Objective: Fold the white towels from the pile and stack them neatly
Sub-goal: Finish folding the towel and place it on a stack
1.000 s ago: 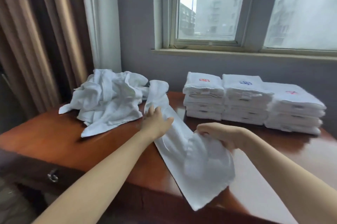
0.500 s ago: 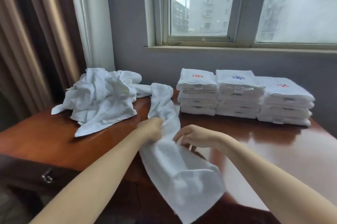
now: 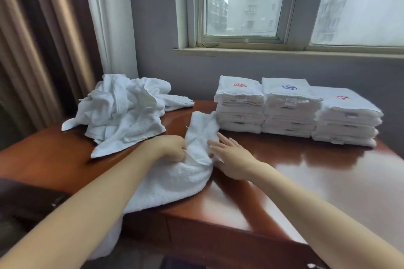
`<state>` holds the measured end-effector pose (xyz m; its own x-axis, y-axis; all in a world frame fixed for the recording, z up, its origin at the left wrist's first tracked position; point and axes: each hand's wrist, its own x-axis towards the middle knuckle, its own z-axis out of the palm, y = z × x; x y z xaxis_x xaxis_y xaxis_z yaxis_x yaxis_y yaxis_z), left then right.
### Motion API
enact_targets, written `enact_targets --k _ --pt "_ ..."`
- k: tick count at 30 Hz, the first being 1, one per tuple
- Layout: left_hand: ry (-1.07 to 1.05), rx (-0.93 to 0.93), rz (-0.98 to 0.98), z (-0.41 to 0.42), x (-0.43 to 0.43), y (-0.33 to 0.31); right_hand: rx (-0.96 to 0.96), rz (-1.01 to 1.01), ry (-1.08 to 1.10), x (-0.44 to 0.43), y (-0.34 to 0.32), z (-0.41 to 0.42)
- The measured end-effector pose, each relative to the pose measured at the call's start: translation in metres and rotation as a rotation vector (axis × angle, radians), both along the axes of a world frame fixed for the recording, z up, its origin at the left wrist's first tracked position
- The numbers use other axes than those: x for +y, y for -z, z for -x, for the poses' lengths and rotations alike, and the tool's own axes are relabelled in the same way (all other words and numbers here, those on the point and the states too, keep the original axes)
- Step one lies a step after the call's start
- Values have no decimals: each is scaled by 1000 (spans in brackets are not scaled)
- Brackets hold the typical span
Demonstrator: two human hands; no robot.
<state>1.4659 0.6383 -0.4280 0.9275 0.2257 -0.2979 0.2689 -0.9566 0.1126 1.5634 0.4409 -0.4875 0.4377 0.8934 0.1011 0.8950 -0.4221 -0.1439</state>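
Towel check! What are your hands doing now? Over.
Left grip pinches towel; right grip open, touching it. Towel bunched, hanging off table edge. Folded stacks close by its far end.

Nothing in front of me can be read as a word or a number; there are only marks. The top towel of the left stack (image 3: 239, 106) on the tabletop (image 3: 328, 181) carries a small red emblem (image 3: 239, 85), an embroidered swirl-like figure with no letters I can make out; the top towel of the middle stack (image 3: 288, 115) carries a blue emblem (image 3: 289, 87) of the same kind; the top towel of the right stack (image 3: 347, 124) carries a second red mark (image 3: 343, 98), blurred and flattened by the angle. Small sewn tags (image 3: 290, 102) show on the folded front edges in all three stacks; their print is too small to read.
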Motion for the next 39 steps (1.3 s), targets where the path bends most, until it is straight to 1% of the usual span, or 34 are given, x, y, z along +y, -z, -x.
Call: enact_targets --k 2,4,6,7,8,9,12,14,16,17,18,19,20,21,22,23,24,25,27,28,31,33,36,39 --pt "-11 -21 52 2 -4 4 -53 -26 -26 3 -4 1" --pt "-36 39 143 3 -8 5 -60 -55 -25 3 -16 3" --pt "-126 30 328 5 -9 4 -65 -25 -11 2 -28 7" --pt "-174 -5 448 6 -10 4 -68 9 2 2 -32 9" --pt "-176 -43 527 4 -10 5 -60 51 18 2 -35 14" --pt "-147 -61 553 2 -12 6 -52 90 28 3 -37 19" --pt "16 -80 420 -10 -24 16 -10 153 45 -1 -42 31" --pt "64 -131 400 -19 -35 24 60 159 75 -11 -44 34" --pt "43 -217 420 -28 -47 29 141 172 97 -25 -48 32" --pt "27 -268 459 -33 -53 31 205 174 105 -34 -51 30" --pt "11 -312 507 -38 -61 31 317 155 109 -44 -54 28" --pt "-2 -345 540 -43 -69 31 467 106 113 -55 -59 26" --pt "-9 -368 559 -47 -77 29 587 11 125 -65 -63 23" --pt "-9 -389 576 -51 -85 28 625 -130 161 -74 -67 19" --pt "-7 -416 606 -56 -92 26 562 -282 217 -83 -70 12" --pt "-6 -446 646 -59 -98 23 437 -387 283 -92 -71 5" --pt "-9 -481 689 -61 -104 19 333 -421 337 -101 -71 -2" --pt "-14 -520 734 -63 -110 16 283 -388 357 -108 -71 -8" --pt "-22 -596 839 -64 -119 7 273 -283 362 -120 -69 -16" --pt "-17 -618 887 -64 -122 1 249 -271 375 -123 -67 -20" --pt "63 -642 953 -65 -125 -12 184 -356 388 -125 -68 -32" --pt "122 -662 905 -67 -122 -20 162 -431 386 -120 -77 -36" --pt "160 -752 786 -72 -118 -35 149 -584 391 -116 -97 -42" --pt "197 -801 647 -75 -112 -46 67 -612 433 -115 -111 -43"
